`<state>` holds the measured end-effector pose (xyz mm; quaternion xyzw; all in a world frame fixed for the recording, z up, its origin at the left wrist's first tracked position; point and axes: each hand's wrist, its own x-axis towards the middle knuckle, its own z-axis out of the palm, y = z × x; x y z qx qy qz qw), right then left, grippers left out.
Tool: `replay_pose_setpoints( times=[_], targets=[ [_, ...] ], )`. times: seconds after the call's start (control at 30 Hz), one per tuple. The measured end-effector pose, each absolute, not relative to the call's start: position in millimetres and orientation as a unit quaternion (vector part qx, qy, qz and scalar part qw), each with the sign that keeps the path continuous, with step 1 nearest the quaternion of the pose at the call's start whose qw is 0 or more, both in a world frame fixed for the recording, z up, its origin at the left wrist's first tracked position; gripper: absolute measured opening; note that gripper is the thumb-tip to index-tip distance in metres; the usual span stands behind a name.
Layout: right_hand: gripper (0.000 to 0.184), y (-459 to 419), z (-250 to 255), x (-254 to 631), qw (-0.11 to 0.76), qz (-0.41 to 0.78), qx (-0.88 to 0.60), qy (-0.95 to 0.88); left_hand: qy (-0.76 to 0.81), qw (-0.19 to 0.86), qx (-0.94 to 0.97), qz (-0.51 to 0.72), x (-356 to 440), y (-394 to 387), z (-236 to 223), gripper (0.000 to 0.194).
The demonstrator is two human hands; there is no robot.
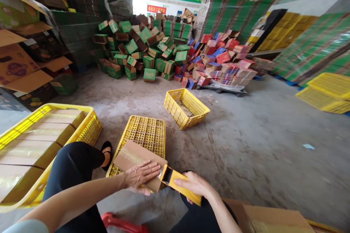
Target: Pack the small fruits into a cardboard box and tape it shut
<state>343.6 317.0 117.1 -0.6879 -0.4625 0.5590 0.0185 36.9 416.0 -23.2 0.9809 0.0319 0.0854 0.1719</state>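
A flat brown cardboard box (131,154) lies on an upturned yellow plastic crate (146,131), with a strip of tape along its top. My left hand (140,176) presses on the box's right end, fingers laid across the top and thumb over the near edge. A yellow hand-held tool (182,185) with a black part near its head is gripped in my right hand (195,185). Its head touches the box's right end beside my left fingertips. The exact kind of tool is not plain. A small white patch shows next to those fingertips.
At left, a yellow crate (94,127) holds several taped boxes. Another yellow crate (187,113) stands ahead on the concrete floor. A cardboard box (276,220) sits low at right. Behind are heaps of green boxes (149,74) and red boxes (222,57). A red plastic piece (123,224) shows below.
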Motion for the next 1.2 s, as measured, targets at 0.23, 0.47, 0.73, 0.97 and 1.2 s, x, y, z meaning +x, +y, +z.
replay_pose_setpoints(
  times=[0.23, 0.47, 0.73, 0.97, 1.2],
  targets=[
    [0.032, 315, 112, 343, 0.015, 0.563, -0.676, -0.475, 0.004, 0.166, 0.983, 0.081, 50, 408, -19, 0.095],
    [0.029, 309, 102, 349, 0.037, 0.576, -0.667, -0.471, -0.002, 0.193, 0.979, 0.060, 48, 414, -13, 0.094],
    [0.037, 303, 109, 370, 0.026, 0.573, -0.662, -0.483, -0.001, 0.224, 0.973, 0.054, 46, 418, -8, 0.089],
    [0.050, 299, 105, 366, 0.040, 0.567, -0.658, -0.494, -0.020, 0.209, 0.975, 0.067, 57, 409, -7, 0.087],
    [0.043, 299, 98, 369, 0.034, 0.581, -0.655, -0.482, -0.025, 0.222, 0.973, 0.060, 69, 406, -11, 0.086]
  ],
)
